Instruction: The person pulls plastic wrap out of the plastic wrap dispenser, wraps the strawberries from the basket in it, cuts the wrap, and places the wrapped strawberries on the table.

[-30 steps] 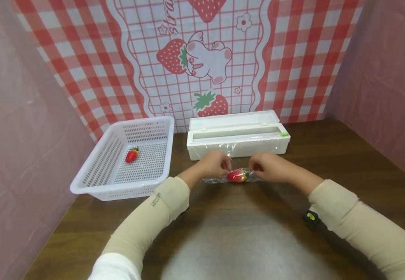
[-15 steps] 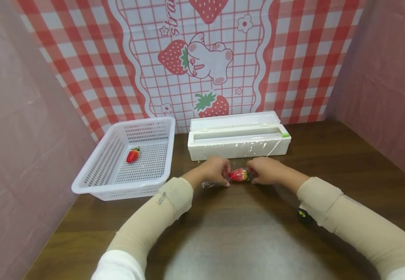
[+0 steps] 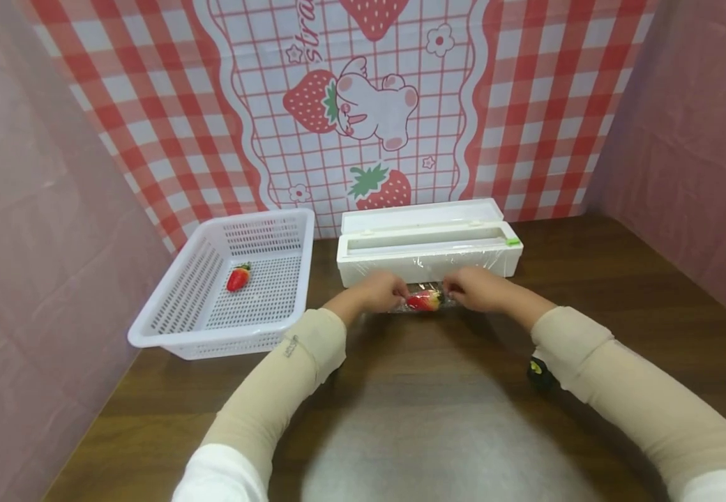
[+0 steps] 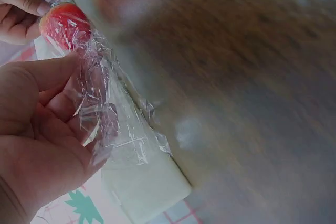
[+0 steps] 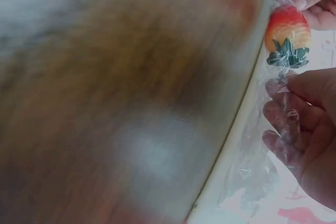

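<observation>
Over the table (image 3: 425, 411), both hands (image 3: 376, 291) (image 3: 477, 288) pinch clear film (image 4: 100, 72); only the head view shows the basket (image 3: 224, 336).

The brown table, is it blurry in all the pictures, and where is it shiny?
Left wrist view: table smeary, plastic wrap sharper, with white glints; right wrist view: table smeary too, with pale glare, strawberry clearer; head view: table much clearer, a big pale shine near the bottom, dark shadows either side.

A pale glare lies on the table (image 3: 450, 446) before me, with dark shadows along my arms (image 3: 632, 390). Light glints off the plastic wrap (image 4: 101, 72). My left wrist view is dim; both wrist views blur the table.
</observation>
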`<state>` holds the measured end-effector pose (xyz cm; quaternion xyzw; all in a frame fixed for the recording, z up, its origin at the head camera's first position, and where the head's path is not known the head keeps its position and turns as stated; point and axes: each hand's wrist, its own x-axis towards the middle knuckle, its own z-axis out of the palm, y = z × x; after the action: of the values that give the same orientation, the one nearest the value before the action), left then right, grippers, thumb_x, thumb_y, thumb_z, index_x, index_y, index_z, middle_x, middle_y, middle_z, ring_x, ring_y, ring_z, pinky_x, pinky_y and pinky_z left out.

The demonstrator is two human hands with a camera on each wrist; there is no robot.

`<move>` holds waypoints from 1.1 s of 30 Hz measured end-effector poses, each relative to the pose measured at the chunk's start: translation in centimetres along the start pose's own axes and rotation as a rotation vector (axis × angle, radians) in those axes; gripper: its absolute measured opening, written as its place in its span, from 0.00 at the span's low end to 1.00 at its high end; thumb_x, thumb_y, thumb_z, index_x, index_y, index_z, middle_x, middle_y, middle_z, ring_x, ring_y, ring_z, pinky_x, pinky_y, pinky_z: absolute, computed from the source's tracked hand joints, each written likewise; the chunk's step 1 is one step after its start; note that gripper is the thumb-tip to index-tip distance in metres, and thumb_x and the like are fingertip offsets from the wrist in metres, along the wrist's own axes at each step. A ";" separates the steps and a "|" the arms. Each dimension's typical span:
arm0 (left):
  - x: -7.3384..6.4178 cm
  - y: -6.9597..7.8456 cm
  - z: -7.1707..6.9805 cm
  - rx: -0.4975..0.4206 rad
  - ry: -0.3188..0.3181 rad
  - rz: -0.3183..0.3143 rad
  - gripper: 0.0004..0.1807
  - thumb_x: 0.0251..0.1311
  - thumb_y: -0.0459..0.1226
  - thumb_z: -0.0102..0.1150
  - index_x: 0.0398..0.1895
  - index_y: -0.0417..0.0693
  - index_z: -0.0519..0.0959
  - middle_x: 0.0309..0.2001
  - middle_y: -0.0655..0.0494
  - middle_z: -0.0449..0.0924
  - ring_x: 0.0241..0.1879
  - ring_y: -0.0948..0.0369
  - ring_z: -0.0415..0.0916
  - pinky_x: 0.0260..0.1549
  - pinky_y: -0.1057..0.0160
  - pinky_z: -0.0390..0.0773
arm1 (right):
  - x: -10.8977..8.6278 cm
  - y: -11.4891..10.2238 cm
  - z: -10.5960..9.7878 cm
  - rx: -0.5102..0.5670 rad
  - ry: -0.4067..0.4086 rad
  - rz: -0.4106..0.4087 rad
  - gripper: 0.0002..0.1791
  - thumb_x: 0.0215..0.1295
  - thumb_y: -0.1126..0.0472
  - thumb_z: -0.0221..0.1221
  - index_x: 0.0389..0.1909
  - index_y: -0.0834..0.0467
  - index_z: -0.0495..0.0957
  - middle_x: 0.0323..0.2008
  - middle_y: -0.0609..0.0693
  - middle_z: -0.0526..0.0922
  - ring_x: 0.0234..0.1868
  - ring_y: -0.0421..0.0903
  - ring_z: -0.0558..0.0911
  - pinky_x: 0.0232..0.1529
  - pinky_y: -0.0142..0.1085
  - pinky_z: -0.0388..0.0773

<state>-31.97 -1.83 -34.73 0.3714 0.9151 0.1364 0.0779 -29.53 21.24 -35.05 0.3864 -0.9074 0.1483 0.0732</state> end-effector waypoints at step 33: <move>1.7 0.7 0.8 0.019 0.238 -0.025 0.04 0.61 0.33 0.63 0.34 0.43 0.86 0.31 0.56 0.84 0.30 0.64 0.75 0.34 0.68 0.77 | 2.2 -0.6 1.4 -0.026 0.116 -0.008 0.09 0.47 0.76 0.64 0.28 0.63 0.77 0.26 0.52 0.79 0.30 0.49 0.79 0.35 0.46 0.78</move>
<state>-32.52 -0.03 -35.32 0.3420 0.9237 0.1697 -0.0333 -30.67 18.88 -35.71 0.3799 -0.9019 0.1582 0.1313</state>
